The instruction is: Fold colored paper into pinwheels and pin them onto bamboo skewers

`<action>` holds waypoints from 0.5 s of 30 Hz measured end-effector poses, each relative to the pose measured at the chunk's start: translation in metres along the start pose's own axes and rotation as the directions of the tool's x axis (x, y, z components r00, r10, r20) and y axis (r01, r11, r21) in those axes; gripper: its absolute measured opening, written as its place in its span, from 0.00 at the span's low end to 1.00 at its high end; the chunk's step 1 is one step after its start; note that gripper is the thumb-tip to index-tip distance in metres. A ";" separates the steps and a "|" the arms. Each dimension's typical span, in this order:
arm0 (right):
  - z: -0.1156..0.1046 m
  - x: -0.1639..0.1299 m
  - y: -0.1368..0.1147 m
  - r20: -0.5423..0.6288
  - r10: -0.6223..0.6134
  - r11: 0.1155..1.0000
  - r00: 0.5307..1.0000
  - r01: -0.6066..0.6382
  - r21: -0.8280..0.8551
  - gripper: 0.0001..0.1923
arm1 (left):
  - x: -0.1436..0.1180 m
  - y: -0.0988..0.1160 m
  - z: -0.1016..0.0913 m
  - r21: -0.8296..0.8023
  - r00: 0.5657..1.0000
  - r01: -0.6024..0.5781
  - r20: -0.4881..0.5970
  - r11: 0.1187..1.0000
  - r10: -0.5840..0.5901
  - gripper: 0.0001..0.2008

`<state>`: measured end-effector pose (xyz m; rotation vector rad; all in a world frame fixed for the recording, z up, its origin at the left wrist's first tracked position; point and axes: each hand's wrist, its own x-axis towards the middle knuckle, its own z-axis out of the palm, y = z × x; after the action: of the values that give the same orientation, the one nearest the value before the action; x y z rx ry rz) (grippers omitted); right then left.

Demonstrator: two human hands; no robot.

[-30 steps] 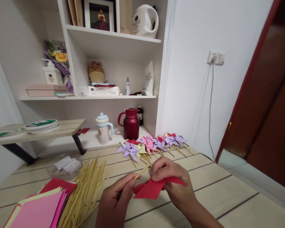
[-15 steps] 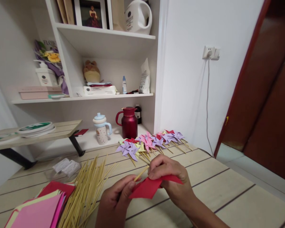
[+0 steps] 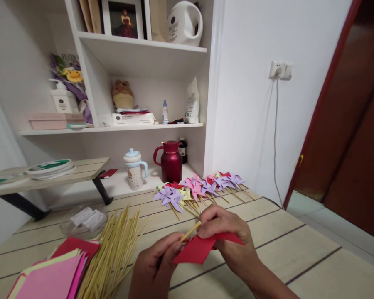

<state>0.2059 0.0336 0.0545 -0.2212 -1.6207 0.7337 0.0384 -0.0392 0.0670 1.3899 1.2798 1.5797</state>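
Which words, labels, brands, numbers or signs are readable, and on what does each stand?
"FLOW": pale sheet behind purple-wrapped bouquet.
Too small or blurred: white pump bottle, white handled plastic jug, flat white packet, blue-capped white bottle, upright white pouch, white-labelled dark bottle, small white packets in clear plastic box.

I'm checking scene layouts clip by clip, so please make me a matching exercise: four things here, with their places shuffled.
Things:
1. Paper pinwheels
2. Bent red paper
3. Heaped sticks
4. Red jug

Places:
A. Pinched in the right hand
B. Beside the blue-lidded cup
C. Toward the far edge of the table
D. Left of the left hand

Pairs: 1-C, 2-A, 3-D, 4-B
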 end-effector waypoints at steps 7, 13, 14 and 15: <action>0.001 0.002 -0.003 -0.016 0.002 0.999 1.000 -0.002 -0.053 0.10 | -0.002 0.002 0.002 -0.005 1.000 -0.023 0.005 1.000 0.023 0.11; -0.001 -0.001 -0.001 0.006 -0.019 0.999 1.000 0.019 -0.037 0.12 | -0.001 0.000 0.000 0.003 1.000 0.017 0.018 1.000 -0.017 0.13; -0.002 -0.001 0.000 0.005 -0.018 0.999 1.000 0.018 -0.032 0.13 | -0.001 -0.001 -0.001 0.011 0.999 0.030 0.023 0.999 -0.030 0.14; -0.002 -0.002 0.001 0.001 -0.014 1.000 1.000 0.014 -0.028 0.13 | -0.001 -0.001 -0.001 0.021 0.999 0.039 0.026 0.999 -0.040 0.15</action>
<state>0.2081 0.0338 0.0526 -0.2299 -1.6327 0.7007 0.0378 -0.0404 0.0655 1.3854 1.3034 1.5211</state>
